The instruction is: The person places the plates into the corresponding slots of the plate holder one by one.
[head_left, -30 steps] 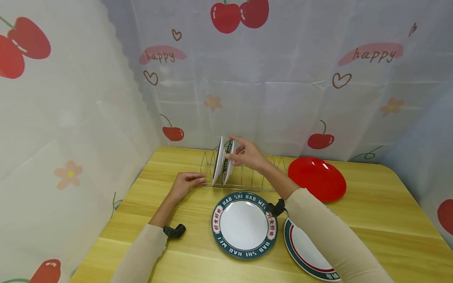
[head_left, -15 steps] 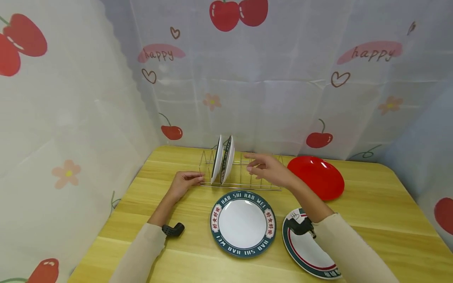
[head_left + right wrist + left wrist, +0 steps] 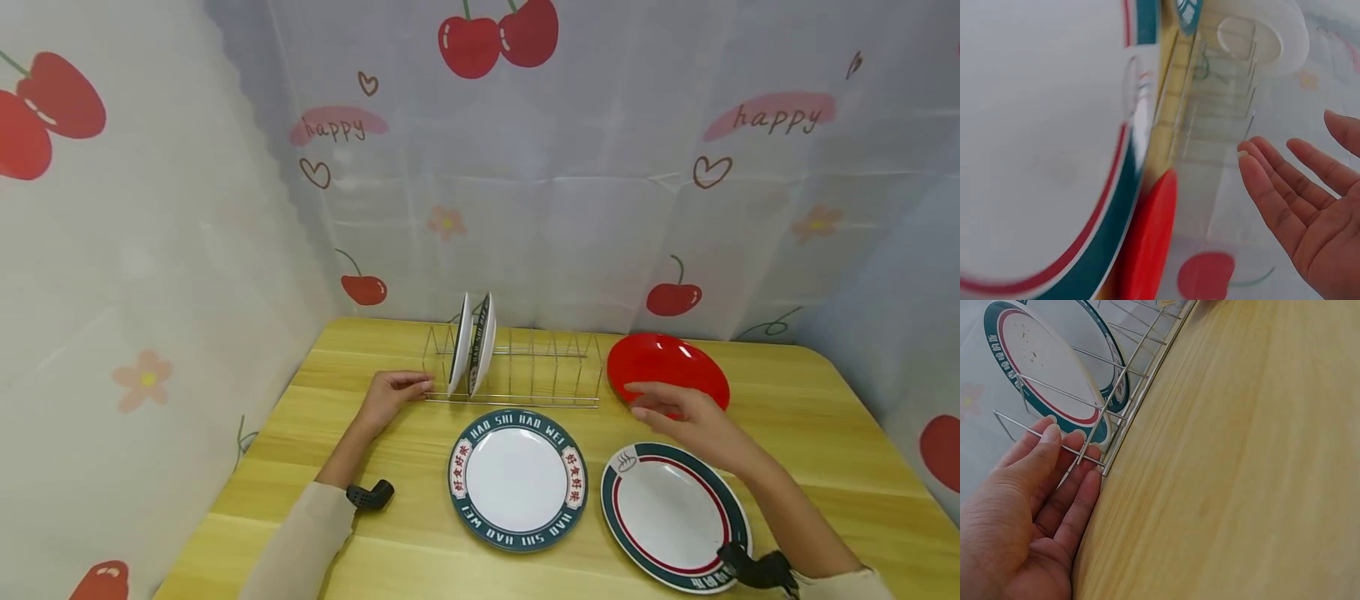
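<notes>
My left hand (image 3: 393, 395) pinches the left end wire of a metal dish rack (image 3: 555, 402), thumb on one side and fingers on the other in the left wrist view. Two plates stand on edge in the rack's left slots: a plate with a red inner ring (image 3: 1047, 362), and beside it a plate with a lettered dark rim (image 3: 483, 346). My right hand (image 3: 693, 423) is empty, its fingers extended, and overlaps the front edge of a red plate (image 3: 663, 367) in the head view. Just in front of that hand lies a green-rimmed plate with a red ring (image 3: 667, 517).
A plate lettered HAO SHI HAO WEI (image 3: 517, 479) lies flat in front of the rack on the wooden table (image 3: 405, 542). Behind the table hangs a cherry-printed curtain (image 3: 562, 242); another covers the left side.
My right hand has let go of the second standing plate and moved right and toward me, over the flat plates. The left hand keeps its hold on the rack.
</notes>
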`<action>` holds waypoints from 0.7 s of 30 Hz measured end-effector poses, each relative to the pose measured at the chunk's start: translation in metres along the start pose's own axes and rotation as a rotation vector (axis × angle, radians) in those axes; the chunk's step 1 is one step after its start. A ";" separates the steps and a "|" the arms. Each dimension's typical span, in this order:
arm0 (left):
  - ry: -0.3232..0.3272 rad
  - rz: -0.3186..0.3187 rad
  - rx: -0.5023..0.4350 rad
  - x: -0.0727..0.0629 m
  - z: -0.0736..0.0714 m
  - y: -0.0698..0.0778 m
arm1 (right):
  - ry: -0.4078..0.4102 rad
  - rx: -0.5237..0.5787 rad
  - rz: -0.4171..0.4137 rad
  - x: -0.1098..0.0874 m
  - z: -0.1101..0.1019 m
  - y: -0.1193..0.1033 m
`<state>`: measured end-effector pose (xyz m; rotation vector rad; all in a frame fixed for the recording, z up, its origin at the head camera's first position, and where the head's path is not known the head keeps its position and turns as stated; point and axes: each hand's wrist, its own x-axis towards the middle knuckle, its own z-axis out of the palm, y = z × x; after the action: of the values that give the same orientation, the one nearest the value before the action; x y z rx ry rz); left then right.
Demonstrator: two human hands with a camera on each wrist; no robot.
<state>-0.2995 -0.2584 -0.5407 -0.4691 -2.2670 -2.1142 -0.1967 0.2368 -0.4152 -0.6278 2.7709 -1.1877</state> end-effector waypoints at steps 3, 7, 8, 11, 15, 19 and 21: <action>0.004 -0.010 -0.002 0.000 0.001 0.001 | -0.028 0.005 0.068 -0.023 -0.008 0.016; 0.007 -0.015 0.006 0.000 0.000 0.003 | -0.062 0.000 0.208 -0.045 -0.016 0.032; 0.008 -0.011 0.010 -0.001 0.000 0.004 | -0.069 -0.007 0.241 -0.049 -0.017 0.036; 0.017 -0.005 0.010 -0.002 -0.001 0.005 | -0.093 0.003 0.353 -0.058 -0.020 0.044; 0.017 -0.003 -0.002 -0.002 -0.002 0.005 | -0.140 0.052 0.461 -0.064 -0.020 0.050; 0.007 -0.004 0.006 -0.001 -0.001 0.003 | -0.133 0.033 0.479 -0.069 -0.018 0.054; 0.005 -0.007 0.003 0.000 0.000 0.002 | -0.115 0.012 0.466 -0.072 -0.017 0.057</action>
<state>-0.2993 -0.2580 -0.5392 -0.4557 -2.2720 -2.1127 -0.1536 0.3119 -0.4506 -0.0347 2.6020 -1.0249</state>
